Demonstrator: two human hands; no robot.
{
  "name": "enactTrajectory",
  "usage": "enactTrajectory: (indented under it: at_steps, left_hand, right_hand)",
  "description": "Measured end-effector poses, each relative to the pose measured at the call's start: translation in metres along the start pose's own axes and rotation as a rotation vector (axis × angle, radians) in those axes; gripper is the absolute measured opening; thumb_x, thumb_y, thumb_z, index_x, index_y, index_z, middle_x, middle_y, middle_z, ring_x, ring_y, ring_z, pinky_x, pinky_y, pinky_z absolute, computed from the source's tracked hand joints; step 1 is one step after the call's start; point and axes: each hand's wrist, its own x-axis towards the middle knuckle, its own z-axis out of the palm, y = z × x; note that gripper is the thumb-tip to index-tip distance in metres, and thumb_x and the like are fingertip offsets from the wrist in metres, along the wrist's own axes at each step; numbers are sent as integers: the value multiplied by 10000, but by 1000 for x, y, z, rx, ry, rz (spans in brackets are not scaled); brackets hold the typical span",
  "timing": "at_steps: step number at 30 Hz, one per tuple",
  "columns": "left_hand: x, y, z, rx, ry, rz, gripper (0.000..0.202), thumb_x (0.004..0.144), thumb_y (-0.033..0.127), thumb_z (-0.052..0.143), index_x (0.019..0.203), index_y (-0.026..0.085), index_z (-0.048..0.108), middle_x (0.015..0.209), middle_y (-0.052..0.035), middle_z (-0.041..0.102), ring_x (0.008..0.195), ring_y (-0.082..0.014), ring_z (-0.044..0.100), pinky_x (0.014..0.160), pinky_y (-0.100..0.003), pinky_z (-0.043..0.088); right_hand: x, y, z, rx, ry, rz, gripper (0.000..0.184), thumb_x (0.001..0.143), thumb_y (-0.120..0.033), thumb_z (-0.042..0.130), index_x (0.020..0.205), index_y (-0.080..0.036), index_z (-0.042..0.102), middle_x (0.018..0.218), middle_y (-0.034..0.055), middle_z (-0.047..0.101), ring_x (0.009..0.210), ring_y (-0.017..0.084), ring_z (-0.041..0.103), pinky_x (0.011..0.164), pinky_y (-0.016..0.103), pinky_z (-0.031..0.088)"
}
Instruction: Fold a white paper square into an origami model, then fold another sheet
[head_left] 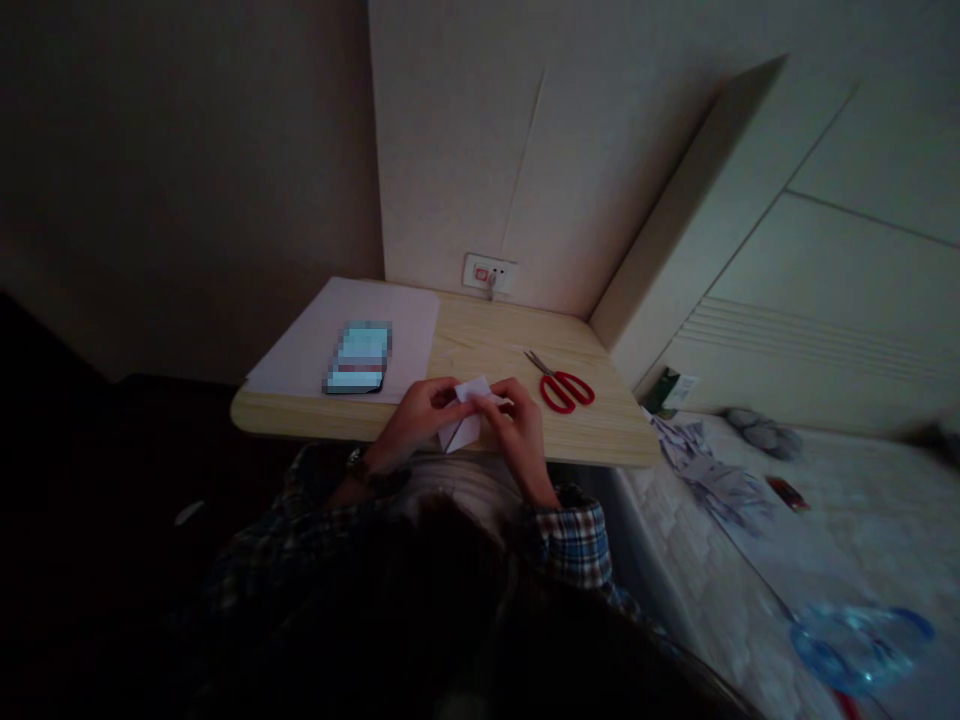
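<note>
Holding 1 folded paper (466,412) w/ 2 hands; 1 scissors (562,386) nearby.

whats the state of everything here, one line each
folded paper: partly folded, held in both hands
left hand: fingers pinching the folded paper
right hand: fingers pinching the folded paper
scissors: blades shut, flat on the table, untouched
phone: screen lit, flat on the white sheet
paper pieces: loose heap on the bed
bottle: on the bed, blurred

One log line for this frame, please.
left hand: holds folded paper | right hand: holds it too | scissors: on table, right of hands
</note>
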Motion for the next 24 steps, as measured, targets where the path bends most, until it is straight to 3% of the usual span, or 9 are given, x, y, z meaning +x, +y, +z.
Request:
enactTrajectory:
  at_steps: [7,13,19,24]
  left_hand:
    - [-2,3,2,7,-16,-22,396,505,453,834,678,146,653,626,15,632,639,-162,587,587,-247,427]
    - [-3,7,2,-1,-30,-58,367,465,388,860,655,150,655,601,21,642,580,-153,572,553,-248,424]
    - [-1,1,1,-82,-3,-39,351,520,375,840,743,147,691,719,-17,716,685,-187,639,640,-272,477]
    - [1,-1,-1,-94,-23,-21,360,507,381,842,734,159,673,774,-35,735,796,-223,669,760,-323,508]
  right_hand:
    - [-2,-2,0,-37,49,-22,221,779,-317,654,627,-207,538,623,-41,535,639,134,507,608,263,402]
    - [-2,-4,-4,-8,63,-24,282,864,-339,532,621,-196,554,598,-33,509,603,129,486,572,263,370]
    - [0,-5,-5,3,30,-6,180,800,-329,628,676,-201,605,682,-20,583,687,146,549,620,264,423]
    - [0,-5,-5,-65,98,-11,242,793,-332,628,613,-205,527,612,-40,508,619,134,499,575,259,386]
